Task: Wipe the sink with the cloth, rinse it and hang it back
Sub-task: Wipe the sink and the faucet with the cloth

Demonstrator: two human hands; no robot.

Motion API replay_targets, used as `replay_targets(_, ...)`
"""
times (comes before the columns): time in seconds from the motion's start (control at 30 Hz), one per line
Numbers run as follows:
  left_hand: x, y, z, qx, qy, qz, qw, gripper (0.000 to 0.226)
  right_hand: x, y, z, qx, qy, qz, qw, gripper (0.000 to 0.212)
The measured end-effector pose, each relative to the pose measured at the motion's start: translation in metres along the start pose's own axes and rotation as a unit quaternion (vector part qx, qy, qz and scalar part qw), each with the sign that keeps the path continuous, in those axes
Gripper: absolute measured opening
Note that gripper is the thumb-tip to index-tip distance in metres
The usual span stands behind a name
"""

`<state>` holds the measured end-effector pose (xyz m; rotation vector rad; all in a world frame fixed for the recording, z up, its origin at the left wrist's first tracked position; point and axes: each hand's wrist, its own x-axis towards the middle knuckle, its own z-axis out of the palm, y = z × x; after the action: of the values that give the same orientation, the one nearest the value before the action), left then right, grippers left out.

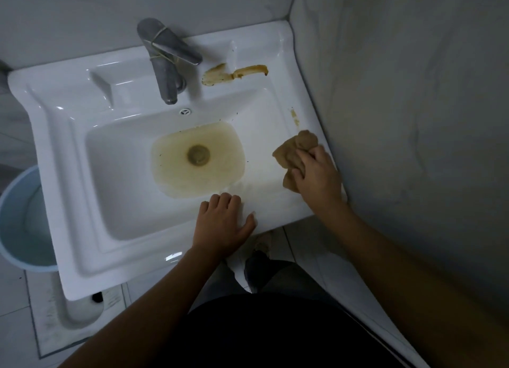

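A white ceramic sink (82, 136) fills the middle of the head view. Murky yellow-brown water (176, 174) pools around its drain (198, 154). Brown smears (234, 74) mark the back ledge right of the grey tap (165, 61), and a smaller stain (294, 116) sits on the right rim. My right hand (316, 174) presses a crumpled tan cloth (294, 150) onto the right rim, just below that stain. My left hand (223, 224) rests flat on the front rim, fingers curled over the basin's inner edge, holding nothing.
A grey tiled wall (413, 119) runs close along the sink's right side. A light blue bucket (19, 218) stands on the floor at the left. The white pedestal (80, 307) and the tiled floor show below the sink, with my legs at the front.
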<state>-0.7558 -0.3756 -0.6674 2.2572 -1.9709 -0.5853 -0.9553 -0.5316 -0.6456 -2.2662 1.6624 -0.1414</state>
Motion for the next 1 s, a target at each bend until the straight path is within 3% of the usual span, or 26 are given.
replay_targets(0.17, 0.000, -0.001, 0.002, 0.002, 0.009, 0.003, 1.000, 0.050, 0.058, -0.012, 0.001, -0.005, -0.004, -0.027, 1.000, 0.035)
replay_targets(0.33, 0.000, -0.002, 0.003, 0.002, 0.013, 0.009, 1.000, 0.048, 0.122, -0.038, 0.007, -0.026, -0.020, -0.008, 0.999, 0.042)
replay_targets(0.7, 0.002, -0.001, 0.001, -0.012, 0.010, 0.001, 1.000, 0.048, 0.085, -0.023, 0.006, -0.035, 0.000, -0.007, 0.999, 0.048)
replay_targets(1.0, 0.002, -0.005, -0.006, -0.036, 0.011, -0.016, 0.999, 0.048, 0.172, -0.051, 0.011, 0.008, 0.008, -0.017, 1.000, 0.046)
